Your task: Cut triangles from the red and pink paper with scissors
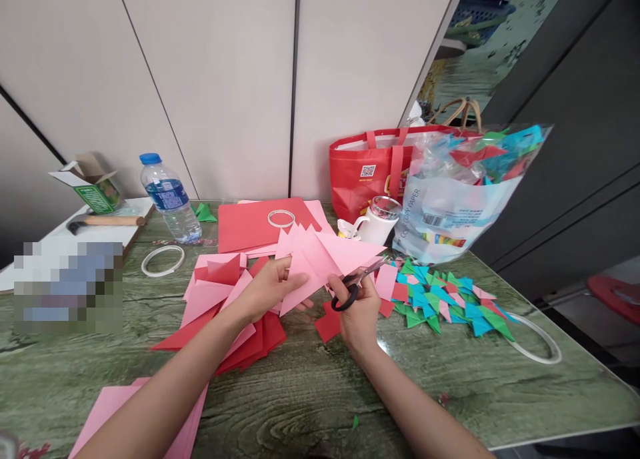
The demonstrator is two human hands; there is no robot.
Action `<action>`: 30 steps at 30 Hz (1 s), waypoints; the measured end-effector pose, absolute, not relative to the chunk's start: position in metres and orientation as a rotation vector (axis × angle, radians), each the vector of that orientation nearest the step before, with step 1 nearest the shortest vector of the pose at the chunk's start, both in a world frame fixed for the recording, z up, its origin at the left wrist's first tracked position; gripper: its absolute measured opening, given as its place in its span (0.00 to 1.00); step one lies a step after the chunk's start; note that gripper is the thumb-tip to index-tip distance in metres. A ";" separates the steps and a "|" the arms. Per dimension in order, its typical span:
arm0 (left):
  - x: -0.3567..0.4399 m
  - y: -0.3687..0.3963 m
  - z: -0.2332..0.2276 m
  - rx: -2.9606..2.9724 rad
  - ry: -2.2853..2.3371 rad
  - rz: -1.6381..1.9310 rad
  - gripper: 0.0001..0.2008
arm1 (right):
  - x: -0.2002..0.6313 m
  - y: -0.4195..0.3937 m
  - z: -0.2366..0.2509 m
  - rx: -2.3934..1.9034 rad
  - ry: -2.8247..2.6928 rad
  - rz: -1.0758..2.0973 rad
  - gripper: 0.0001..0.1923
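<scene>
My left hand (pixel 267 287) holds a fan of pink paper triangles (pixel 320 255) above the green table (pixel 310 392). My right hand (pixel 357 310) grips black-handled scissors (pixel 353 285), their blades meeting the lower right edge of the pink paper. Under my left hand lies a heap of pink and red paper pieces (pixel 225 312). A small red square (pixel 327 327) lies just left of my right hand.
A pile of folded green, blue and pink triangles (pixel 447 302) lies to the right, near a plastic bag (pixel 460 199), a red tote (pixel 373 169) and a white jar (pixel 375 222). A water bottle (pixel 170 199), tape rings (pixel 163 259), red sheets (pixel 255 222) and a hammer (pixel 103 221) sit behind.
</scene>
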State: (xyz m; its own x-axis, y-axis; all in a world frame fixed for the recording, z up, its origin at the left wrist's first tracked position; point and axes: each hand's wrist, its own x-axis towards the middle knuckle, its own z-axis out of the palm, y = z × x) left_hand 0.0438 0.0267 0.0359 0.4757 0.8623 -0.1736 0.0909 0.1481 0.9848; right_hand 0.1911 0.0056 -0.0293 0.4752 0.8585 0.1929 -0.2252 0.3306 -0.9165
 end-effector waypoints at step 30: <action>0.023 0.029 0.060 1.663 1.139 0.701 0.13 | 0.186 -0.010 -0.016 -0.856 -1.309 1.537 0.20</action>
State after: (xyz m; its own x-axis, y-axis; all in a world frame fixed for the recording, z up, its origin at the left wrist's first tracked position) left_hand 0.0232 0.0292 0.0600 0.3970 0.9159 -0.0587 0.3602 -0.0967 0.9278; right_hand 0.1862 -0.0104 -0.0164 -0.3414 0.9385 0.0520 -0.2008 -0.0188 -0.9794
